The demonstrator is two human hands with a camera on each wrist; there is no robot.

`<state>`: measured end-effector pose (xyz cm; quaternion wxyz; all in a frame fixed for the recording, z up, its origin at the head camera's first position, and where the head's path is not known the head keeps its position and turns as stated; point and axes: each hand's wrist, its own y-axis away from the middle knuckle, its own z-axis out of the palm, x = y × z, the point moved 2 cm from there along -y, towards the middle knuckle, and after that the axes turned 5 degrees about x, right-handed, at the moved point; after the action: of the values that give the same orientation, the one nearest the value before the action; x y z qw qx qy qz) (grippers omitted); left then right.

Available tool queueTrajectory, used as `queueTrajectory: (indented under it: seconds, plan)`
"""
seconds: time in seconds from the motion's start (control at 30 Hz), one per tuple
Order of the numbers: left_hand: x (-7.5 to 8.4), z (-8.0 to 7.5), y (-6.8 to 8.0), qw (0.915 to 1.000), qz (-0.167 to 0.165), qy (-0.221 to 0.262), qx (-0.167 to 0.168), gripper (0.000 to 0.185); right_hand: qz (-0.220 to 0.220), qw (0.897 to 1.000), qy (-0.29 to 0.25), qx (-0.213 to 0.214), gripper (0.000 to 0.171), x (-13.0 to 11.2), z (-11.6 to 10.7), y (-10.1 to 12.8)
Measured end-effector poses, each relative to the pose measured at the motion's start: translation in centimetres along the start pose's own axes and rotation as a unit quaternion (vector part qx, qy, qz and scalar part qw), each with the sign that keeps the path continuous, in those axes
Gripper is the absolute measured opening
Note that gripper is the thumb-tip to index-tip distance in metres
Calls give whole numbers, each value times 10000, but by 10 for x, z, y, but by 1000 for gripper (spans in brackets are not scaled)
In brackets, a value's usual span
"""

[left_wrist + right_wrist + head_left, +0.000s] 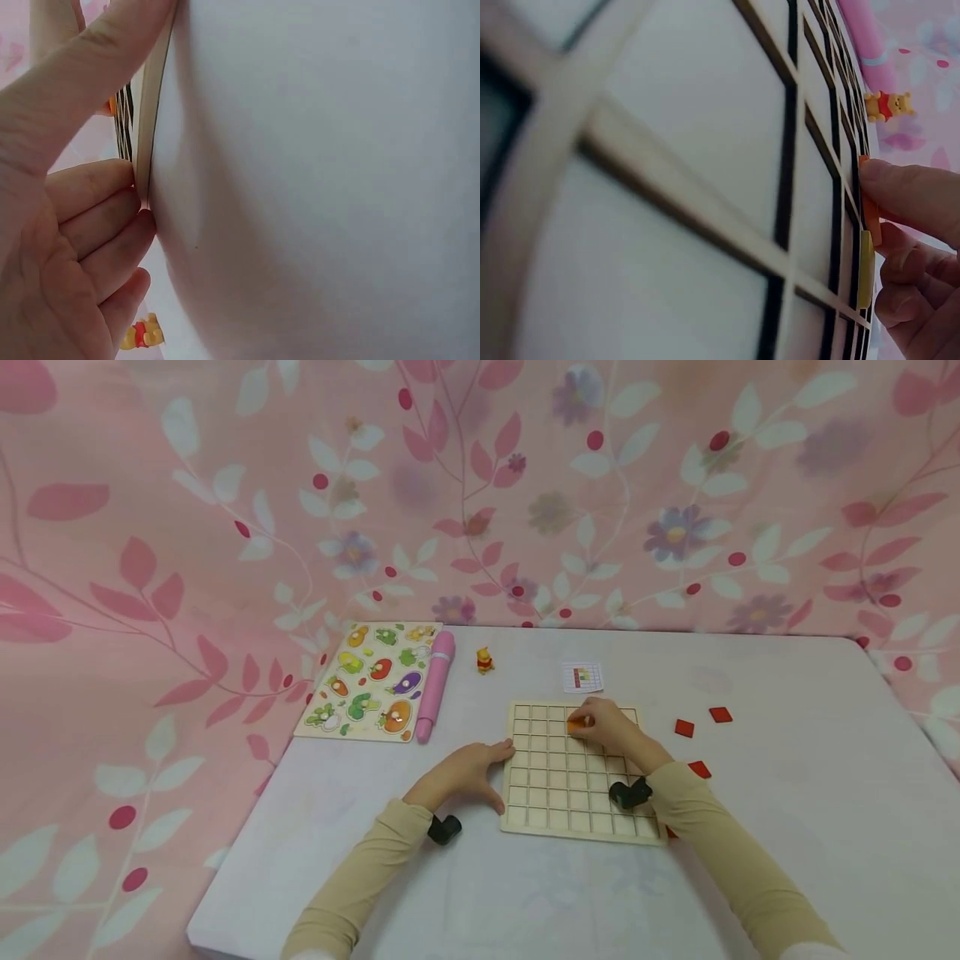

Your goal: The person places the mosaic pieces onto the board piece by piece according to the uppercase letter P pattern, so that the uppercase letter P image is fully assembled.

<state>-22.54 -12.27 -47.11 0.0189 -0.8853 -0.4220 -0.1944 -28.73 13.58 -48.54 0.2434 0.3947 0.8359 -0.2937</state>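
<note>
A wooden grid board [585, 837] lies on the table. At its left side, my left hand [468, 770] rests with thumb and fingers spread along the edge; the left wrist view shows the fingertips [120, 171] touching the rim. Over the upper part of the grid, my right hand [609, 727] pinches a thin orange tile [870, 210] between thumb and fingers. Beside that tile in the right wrist view is a yellow tile [865, 270] at the grid, hidden by the hand in the head view.
Behind the board lies a small printed card [582, 677]. Several red tiles [684, 727] are scattered to the right, one partly under the right sleeve. A bear figurine [484, 660], a pink marker-shaped stick [435, 687] and a vegetable puzzle board [352, 693] stand at the back left.
</note>
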Motion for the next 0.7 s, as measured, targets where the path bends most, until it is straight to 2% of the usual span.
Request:
queueTrajectory:
  seconds: [0.2, 0.37, 0.53, 0.7]
  plan:
    - [-3, 4, 1, 9993, -28, 373, -13, 98, 414, 9988, 205, -138, 22, -7, 0, -1]
    - [-7, 6, 1, 9981, 48, 620, -37, 98, 553, 9976, 400, -119, 25, -8, 2, -1]
    - [-9, 8, 1, 9958, 92, 910, -82, 98, 698, 9965, 435, 119, 26, -7, 1, 1]
    - [-8, 7, 1, 9953, 89, 957, -78, 98, 853, 9951, 268, 417, 25, -8, 1, 3]
